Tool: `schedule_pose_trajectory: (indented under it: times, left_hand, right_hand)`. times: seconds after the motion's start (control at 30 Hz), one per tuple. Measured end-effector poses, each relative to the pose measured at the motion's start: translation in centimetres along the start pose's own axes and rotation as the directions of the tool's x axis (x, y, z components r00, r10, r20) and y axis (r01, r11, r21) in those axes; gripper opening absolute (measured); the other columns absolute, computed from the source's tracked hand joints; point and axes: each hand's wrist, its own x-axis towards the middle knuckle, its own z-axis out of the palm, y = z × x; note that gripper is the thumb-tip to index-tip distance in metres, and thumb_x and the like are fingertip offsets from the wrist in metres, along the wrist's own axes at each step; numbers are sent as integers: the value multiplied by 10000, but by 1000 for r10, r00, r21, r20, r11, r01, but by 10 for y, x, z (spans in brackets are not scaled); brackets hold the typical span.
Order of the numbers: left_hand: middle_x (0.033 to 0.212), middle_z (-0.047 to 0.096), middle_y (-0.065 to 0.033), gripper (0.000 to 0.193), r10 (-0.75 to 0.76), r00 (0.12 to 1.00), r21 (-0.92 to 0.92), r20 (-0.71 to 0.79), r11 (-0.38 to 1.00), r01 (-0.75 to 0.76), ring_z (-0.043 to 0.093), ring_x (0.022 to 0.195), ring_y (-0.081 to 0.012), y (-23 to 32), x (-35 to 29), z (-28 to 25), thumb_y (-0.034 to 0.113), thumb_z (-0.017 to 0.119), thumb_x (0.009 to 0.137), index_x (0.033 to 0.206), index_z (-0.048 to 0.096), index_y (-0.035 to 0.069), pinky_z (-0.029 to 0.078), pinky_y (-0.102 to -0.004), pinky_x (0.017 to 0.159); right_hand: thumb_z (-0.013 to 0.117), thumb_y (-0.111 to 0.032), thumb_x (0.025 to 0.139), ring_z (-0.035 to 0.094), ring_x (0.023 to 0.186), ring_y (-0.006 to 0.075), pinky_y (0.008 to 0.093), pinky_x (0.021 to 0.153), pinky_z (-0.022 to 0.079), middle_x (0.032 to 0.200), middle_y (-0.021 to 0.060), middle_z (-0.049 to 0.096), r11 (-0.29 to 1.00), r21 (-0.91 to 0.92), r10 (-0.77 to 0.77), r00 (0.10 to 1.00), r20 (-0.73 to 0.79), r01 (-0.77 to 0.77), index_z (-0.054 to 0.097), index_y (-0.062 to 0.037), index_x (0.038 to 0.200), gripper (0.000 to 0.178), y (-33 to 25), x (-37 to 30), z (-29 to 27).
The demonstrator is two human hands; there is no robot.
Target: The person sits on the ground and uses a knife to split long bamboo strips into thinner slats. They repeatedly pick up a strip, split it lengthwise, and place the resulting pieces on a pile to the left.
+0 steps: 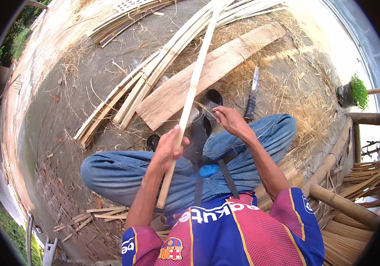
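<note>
My left hand (168,145) is closed around a long, pale, flat bamboo strip (191,88). The strip slants from near my lap up past the top of the view. To its right, my right hand (231,121) has its fingers pinched together, close to the strip's side. Thin strands show at those fingertips, but what they grip is too small to make out. Beyond the right hand, a knife (252,91) with a black handle lies on the ground, its blade pointing away. My legs, in blue jeans (252,142), are folded on either side.
A wide wooden board (216,71) lies ahead, beneath the strip. Left of it is a bundle of long strips (148,77), with another pile (128,20) farther back. Shavings (305,102) cover the ground. Bamboo poles (345,206) and a potted plant (357,92) stand at right.
</note>
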Motion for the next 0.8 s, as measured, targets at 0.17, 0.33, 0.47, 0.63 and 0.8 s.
schedule_pose_trajectory:
  times: [0.17, 0.33, 0.47, 0.63, 0.8]
  left_hand:
    - [859, 633, -52, 323, 21, 997, -74, 75, 997, -16, 397, 443, -22, -1, -1, -3, 353, 509, 1068, 1152, 547, 43, 296, -180, 396]
    - [854, 603, -8, 311, 80, 997, 74, 3, 994, -80, 400, 465, -19, -10, 4, -5, 300, 527, 1066, 1214, 579, 31, 298, -177, 413]
    - [850, 587, -7, 320, 99, 995, 132, -2, 987, -98, 401, 460, -29, -10, 6, -4, 295, 518, 1070, 1224, 580, 22, 300, -185, 408]
    - [837, 607, -31, 321, 175, 983, 320, -45, 935, -152, 428, 460, -38, -14, 8, -6, 298, 512, 1071, 1170, 600, 6, 313, -200, 399]
    - [831, 622, -45, 337, 247, 967, 453, -61, 870, -194, 437, 459, -39, -14, 10, 0, 305, 505, 1072, 1126, 606, -13, 317, -198, 394]
  right_hand:
    - [578, -266, 1033, 524, 753, 87, 290, 659, 443, 829, -9, 640, 708, 703, -223, 924, 311, -66, 634, -27, 1159, 276, -26, -3, 81]
    - [635, -244, 994, 555, 723, 109, 301, 650, 459, 808, 37, 668, 884, 461, -150, 887, 437, -77, 631, -17, 1169, 287, -25, -3, 59]
    - [656, -257, 960, 631, 711, 177, 360, 660, 485, 762, 95, 688, 987, 124, -150, 887, 437, 105, 676, 7, 1055, 281, -15, -15, 24]
    - [610, -197, 979, 655, 700, 331, 416, 662, 505, 754, 141, 698, 970, -26, -229, 942, 246, 243, 694, -1, 971, 213, -54, -22, -8]
    - [578, -81, 945, 628, 774, 354, 431, 668, 504, 855, 138, 618, 652, -255, -698, 697, 167, 714, 611, -45, 970, 55, -80, 1, 2]
